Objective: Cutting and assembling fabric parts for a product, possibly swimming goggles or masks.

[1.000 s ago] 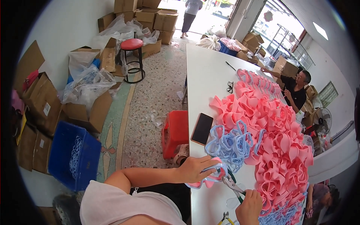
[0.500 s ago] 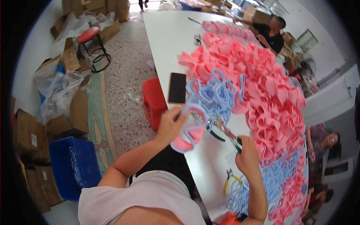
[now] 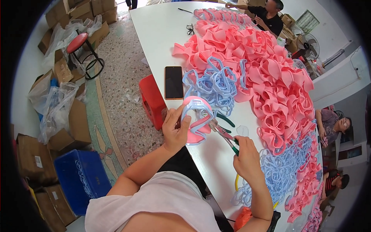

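Note:
My left hand (image 3: 174, 129) is closed on a pink foam piece (image 3: 193, 137) edged with a light blue plastic frame (image 3: 198, 103), holding it up over the table's near edge. My right hand (image 3: 249, 160) grips the green handles of pliers (image 3: 225, 134), whose jaws meet the right edge of the framed piece. Whether the jaws are clamped on it cannot be made out. Just beyond the pliers shows a dark green curved handle (image 3: 226, 120). A tangle of light blue frames (image 3: 216, 85) lies behind the held piece.
A large heap of pink foam pieces (image 3: 266, 77) covers the white table (image 3: 154, 34). More blue frames (image 3: 280, 170) lie to the right. A phone (image 3: 174, 82) rests near the left edge, above a red stool (image 3: 151, 102). A blue bin (image 3: 83, 178) stands at left; several people sit around the table.
My hands have come closer together. The pliers' jaws have moved left to the framed piece, which has turned in my left hand. The whole view has shifted slightly.

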A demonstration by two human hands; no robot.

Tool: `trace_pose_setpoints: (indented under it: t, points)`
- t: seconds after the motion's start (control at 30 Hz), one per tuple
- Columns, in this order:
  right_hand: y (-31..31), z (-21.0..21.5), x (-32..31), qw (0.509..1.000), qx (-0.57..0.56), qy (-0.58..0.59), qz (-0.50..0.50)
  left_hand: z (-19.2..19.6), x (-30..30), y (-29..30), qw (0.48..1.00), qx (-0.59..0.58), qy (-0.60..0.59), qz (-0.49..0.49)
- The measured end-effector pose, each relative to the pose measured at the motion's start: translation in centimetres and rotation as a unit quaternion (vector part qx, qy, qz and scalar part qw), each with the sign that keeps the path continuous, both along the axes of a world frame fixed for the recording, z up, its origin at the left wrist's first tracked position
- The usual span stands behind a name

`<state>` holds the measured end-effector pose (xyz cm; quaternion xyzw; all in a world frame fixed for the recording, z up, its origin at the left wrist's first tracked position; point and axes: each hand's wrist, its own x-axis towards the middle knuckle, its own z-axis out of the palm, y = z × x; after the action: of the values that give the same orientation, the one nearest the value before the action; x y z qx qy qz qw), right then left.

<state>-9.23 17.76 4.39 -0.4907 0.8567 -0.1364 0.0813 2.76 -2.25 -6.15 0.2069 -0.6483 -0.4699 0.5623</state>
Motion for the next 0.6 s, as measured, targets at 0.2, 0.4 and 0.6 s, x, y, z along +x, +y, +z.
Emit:
trace_pose_setpoints:
  t: [0.2, 0.4, 0.6]
  points:
    - [0.3, 1.2, -1.3, 0.998, 0.007, 0.01, 0.053, 0.3, 0.2, 0.1, 0.999, -0.024, -0.024, -0.026]
    - [1.5, -0.3, -1.8, 0.999, 0.005, 0.017, 0.036, -0.3, -0.4, -2.1, 0.957, 0.272, 0.063, -0.072]
    - [3.1, -8.6, 0.6, 0.987, 0.149, 0.05, -0.039, 1.0, -0.6, -1.6, 0.87, 0.406, 0.162, -0.227]
